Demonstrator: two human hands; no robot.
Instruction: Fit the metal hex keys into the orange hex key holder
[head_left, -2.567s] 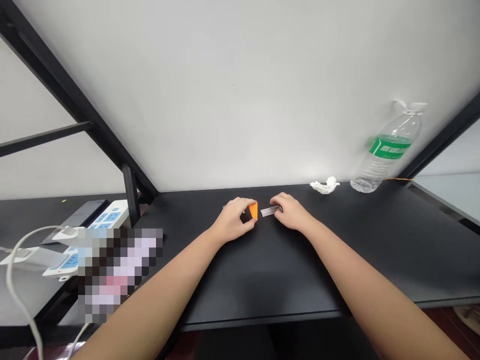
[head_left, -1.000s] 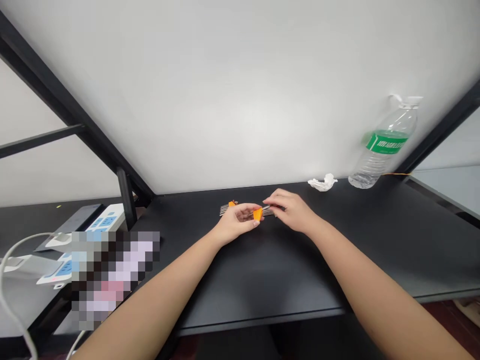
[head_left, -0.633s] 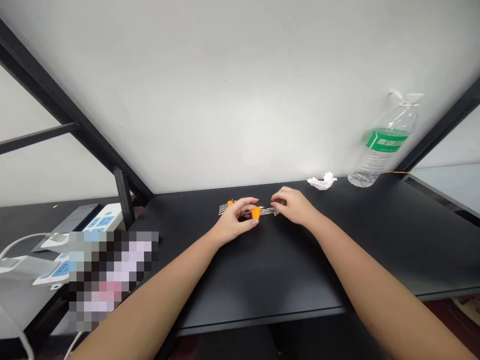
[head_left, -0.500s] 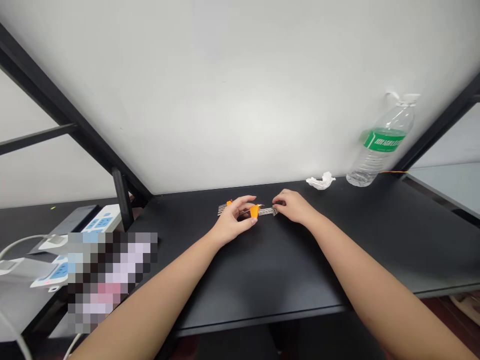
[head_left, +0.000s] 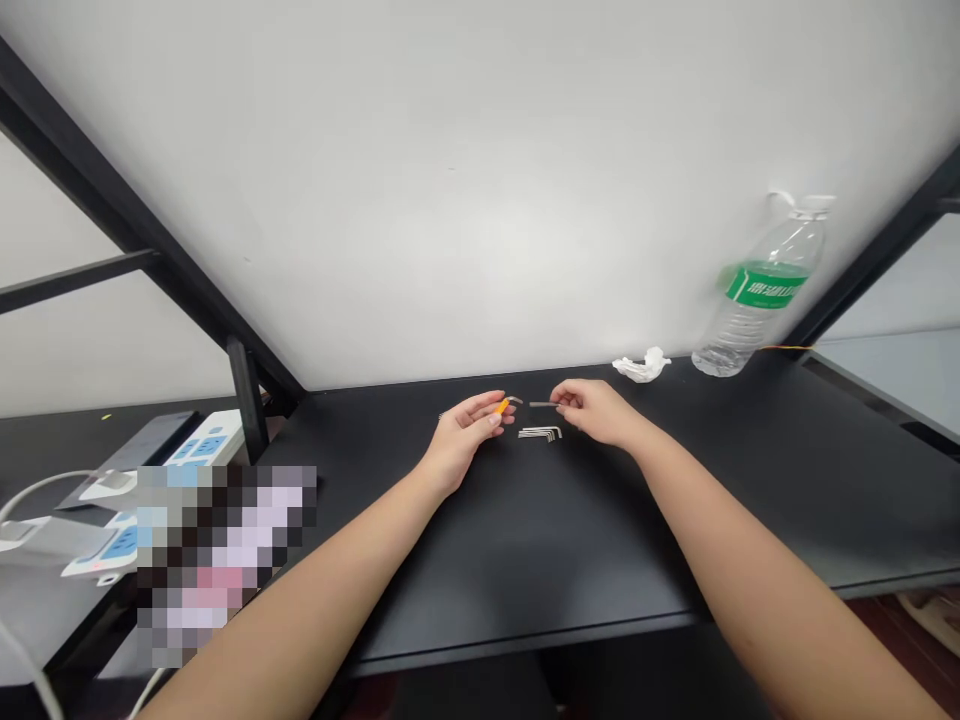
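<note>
In the head view, my left hand (head_left: 463, 438) is closed on an orange hex key holder (head_left: 502, 406). The bent end of a metal hex key (head_left: 515, 400) sticks out beside the holder, and the fingers cover much of the rest. My right hand (head_left: 594, 411) pinches another hex key (head_left: 543, 404) near one end, its free end pointing left towards the holder with a small gap between. Below this gap, several loose L-shaped hex keys (head_left: 538, 433) lie side by side on the black table (head_left: 525, 540).
A crumpled white tissue (head_left: 643, 365) and a clear plastic bottle with a green label (head_left: 765, 285) stand at the wall behind my right hand. To the left are white power strips (head_left: 206, 445) with cables and a black metal frame (head_left: 247, 395).
My right hand has lifted a hex key off the row on the table. My left hand has tilted the orange holder and moved it slightly up and left, away from the loose keys.
</note>
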